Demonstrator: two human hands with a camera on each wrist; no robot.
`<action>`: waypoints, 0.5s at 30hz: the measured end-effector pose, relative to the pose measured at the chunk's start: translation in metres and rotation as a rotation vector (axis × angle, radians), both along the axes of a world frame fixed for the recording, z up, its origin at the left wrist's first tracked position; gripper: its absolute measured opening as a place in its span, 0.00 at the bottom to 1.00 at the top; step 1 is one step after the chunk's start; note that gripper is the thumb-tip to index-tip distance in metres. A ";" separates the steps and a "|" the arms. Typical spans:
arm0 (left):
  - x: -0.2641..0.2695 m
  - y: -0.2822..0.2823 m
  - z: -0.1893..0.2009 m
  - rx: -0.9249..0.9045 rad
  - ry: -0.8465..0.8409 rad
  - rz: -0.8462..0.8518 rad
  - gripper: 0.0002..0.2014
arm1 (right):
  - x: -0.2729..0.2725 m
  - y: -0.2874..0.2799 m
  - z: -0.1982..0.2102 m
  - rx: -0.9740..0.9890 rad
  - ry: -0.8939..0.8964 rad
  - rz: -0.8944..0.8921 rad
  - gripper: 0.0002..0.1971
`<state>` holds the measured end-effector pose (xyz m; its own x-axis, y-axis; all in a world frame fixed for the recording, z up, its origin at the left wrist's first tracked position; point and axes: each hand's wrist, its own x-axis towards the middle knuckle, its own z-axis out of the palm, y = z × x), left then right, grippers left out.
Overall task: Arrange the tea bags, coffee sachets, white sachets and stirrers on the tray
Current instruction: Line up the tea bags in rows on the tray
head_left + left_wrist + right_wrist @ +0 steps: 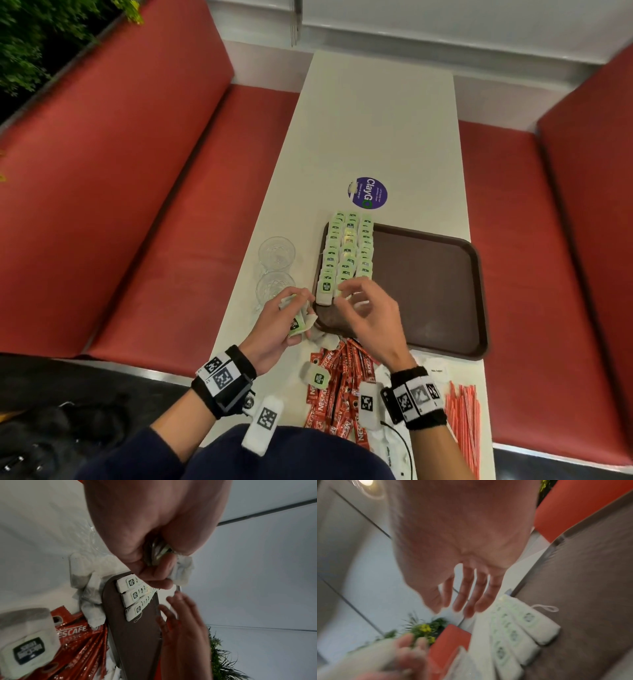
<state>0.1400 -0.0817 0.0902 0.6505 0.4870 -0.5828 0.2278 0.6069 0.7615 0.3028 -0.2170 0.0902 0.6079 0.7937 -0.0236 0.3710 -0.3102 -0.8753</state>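
Tea bags (347, 253) lie just beyond both hands: left hand (279, 322) grips several, right hand (368, 313) hovers spread.

Right wrist view blurred; stirrers (464, 421) cut off by head view's bottom edge.

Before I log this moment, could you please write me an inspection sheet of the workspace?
Surface: long white table, round purple sticker.
Job's things: brown plastic tray carrying three rows of green-tagged tea bags; red coffee sachets, white sachets, red-striped stirrers off tray.
Clutter: two clear glasses.
Grippers: left hand holds tea bags; right hand open over rows.
Cables: black wrist cable.
Surroundings: red benches, plants.
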 end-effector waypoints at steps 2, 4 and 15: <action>0.002 -0.001 0.000 0.006 -0.032 0.031 0.15 | -0.022 0.002 0.025 0.032 0.057 0.132 0.06; 0.004 -0.002 0.001 0.011 -0.074 0.075 0.15 | -0.039 0.003 0.037 -0.008 0.121 0.119 0.12; 0.014 -0.005 0.004 -0.141 -0.190 0.372 0.13 | -0.057 0.014 0.026 -0.123 0.124 0.057 0.08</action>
